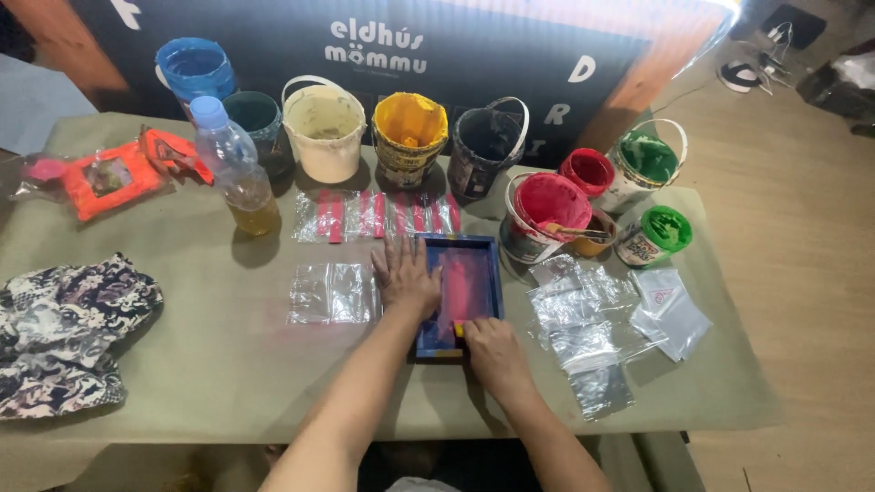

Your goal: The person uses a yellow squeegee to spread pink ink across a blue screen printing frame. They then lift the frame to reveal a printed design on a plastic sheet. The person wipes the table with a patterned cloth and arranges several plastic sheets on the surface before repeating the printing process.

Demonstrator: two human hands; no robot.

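Here, a small blue-framed printing screen (460, 296) is laid flat near the middle of the paper-covered table (228, 364), its mesh stained pink-red. The frame's left edge is pressed down by the left hand (406, 278), held flat with fingers spread. At the frame's near edge a small yellow-handled squeegee (458, 330) is gripped by the right hand (492, 351), the fingers closed around it; the blade itself is mostly hidden. What lies under the mesh cannot be made out.

Just behind the frame, a row of clear plastic bags with red bars (378, 216) is laid out, and these are judged to be finished prints. Just left of the frame, blank clear bags (333, 293) are placed, and to its right a loose pile of further clear bags (592, 333) is heaped, one (661, 293) marked with a small red outline. From this, the work is judged to be partly done: several pieces are printed, one pull appears to be in hand at the near end of the screen, and a good number of bags seem left.

Farther back, open paint buckets are lined up: blue (196, 68), cream (324, 128), yellow (410, 132), dark (488, 146), red (547, 214) and green (647, 164). A plastic bottle (239, 169) is stood at the left, with an orange packet (109, 178) and a patterned cloth (68, 333) beyond.
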